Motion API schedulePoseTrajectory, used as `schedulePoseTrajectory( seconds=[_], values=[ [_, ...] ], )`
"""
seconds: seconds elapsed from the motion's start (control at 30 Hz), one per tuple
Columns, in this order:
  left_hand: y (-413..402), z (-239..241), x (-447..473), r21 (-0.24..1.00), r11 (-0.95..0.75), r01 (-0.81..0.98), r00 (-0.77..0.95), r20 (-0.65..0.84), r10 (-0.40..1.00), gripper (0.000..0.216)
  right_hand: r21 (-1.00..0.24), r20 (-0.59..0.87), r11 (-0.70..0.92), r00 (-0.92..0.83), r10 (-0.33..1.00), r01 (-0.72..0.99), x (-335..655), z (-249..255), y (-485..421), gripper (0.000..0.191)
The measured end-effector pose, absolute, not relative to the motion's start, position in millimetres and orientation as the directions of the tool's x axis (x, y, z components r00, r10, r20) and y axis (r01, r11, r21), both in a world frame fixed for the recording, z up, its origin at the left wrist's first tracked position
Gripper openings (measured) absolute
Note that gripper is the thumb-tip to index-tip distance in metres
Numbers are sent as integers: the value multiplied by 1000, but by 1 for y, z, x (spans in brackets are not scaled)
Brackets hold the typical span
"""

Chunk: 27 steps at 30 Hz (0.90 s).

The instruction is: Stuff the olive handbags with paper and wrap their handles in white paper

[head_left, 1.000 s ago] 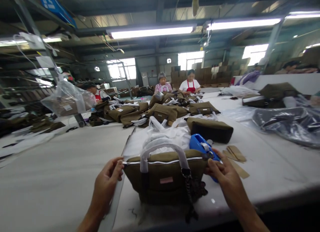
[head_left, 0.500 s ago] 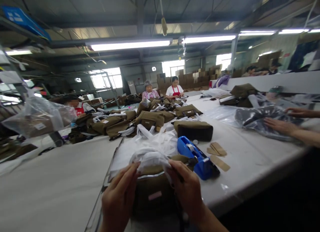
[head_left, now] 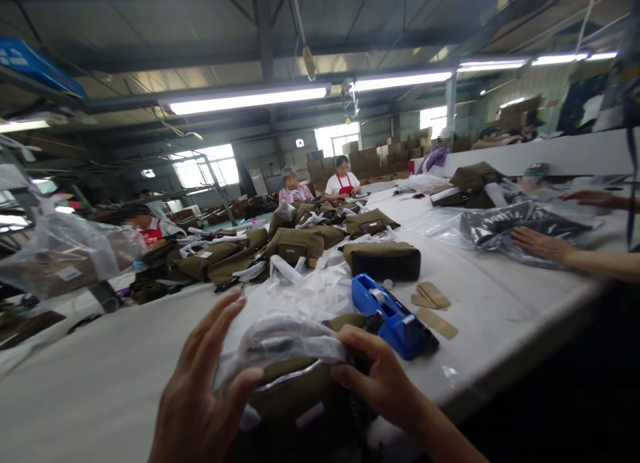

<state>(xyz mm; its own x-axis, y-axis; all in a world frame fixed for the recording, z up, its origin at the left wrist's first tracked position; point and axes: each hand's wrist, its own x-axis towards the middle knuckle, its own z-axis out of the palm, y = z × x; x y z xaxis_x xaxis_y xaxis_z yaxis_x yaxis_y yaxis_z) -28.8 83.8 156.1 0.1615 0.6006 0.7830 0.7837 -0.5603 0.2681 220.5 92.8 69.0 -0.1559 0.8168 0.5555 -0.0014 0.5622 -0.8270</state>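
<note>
An olive-brown bag [head_left: 287, 410] with a metal zipper and a small pale label stands on the table right in front of me. Its handle [head_left: 295, 346] is wrapped in thin white material. My right hand [head_left: 383, 376] pinches the right end of that wrapped handle between thumb and fingers. At the bag's left side, my left hand [head_left: 200, 383] is open, thumb and fingers spread near the handle's left end. White strips [head_left: 313, 293] lie in a heap just behind the bag. A blue tape dispenser [head_left: 393, 320] sits to the right of my right hand.
Brown card pieces [head_left: 434, 295] lie beside the dispenser. A finished-looking olive bag [head_left: 383, 260] and a pile of similar bags [head_left: 225, 253] lie farther back. At right, a co-worker's hands [head_left: 543, 244] rest by a plastic-covered dark item [head_left: 500, 224]. The table's front edge runs along the right.
My left hand has let go of the handle's left end, moved left and spread its fingers. My right hand stays on the handle. The view has shifted slightly.
</note>
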Motion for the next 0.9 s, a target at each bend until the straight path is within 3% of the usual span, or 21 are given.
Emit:
schedulePoseTrajectory(
  seconds=[0.03,0.1,0.17,0.23,0.3,0.4,0.47,0.6,0.67,0.77,0.9],
  values=[
    [85,159,-25,200,-597,777,266,756,599,63,-777,618,628,-134,775,53,220,71,90,21],
    [86,166,-16,214,-627,749,402,606,687,51,-680,724,729,-85,685,83,219,74,87,26],
    [87,172,-7,329,-585,742,452,399,798,35,-619,781,781,-42,623,81,218,73,86,29],
    [87,177,-1,461,-517,721,495,180,850,37,-591,804,802,-20,595,83,218,70,85,31],
    [89,181,1,639,-417,646,556,-21,831,42,-575,816,813,-6,578,92,216,69,84,32],
    [94,186,-2,861,-138,489,615,-229,755,48,-571,821,812,64,568,123,213,70,82,33],
    [97,190,-3,900,-19,435,578,-262,773,48,-571,821,810,90,564,134,212,72,80,32],
    [98,195,1,941,54,334,448,-209,869,43,-530,848,839,91,522,125,212,80,77,30],
    [96,195,6,935,126,333,469,-280,837,45,-534,845,833,111,522,147,211,84,78,28],
    [92,190,10,893,259,368,590,-440,677,47,-598,802,790,123,585,135,210,93,84,24],
    [89,186,13,907,379,184,605,-408,684,68,-723,685,685,-34,727,85,213,96,93,29]
  ],
)
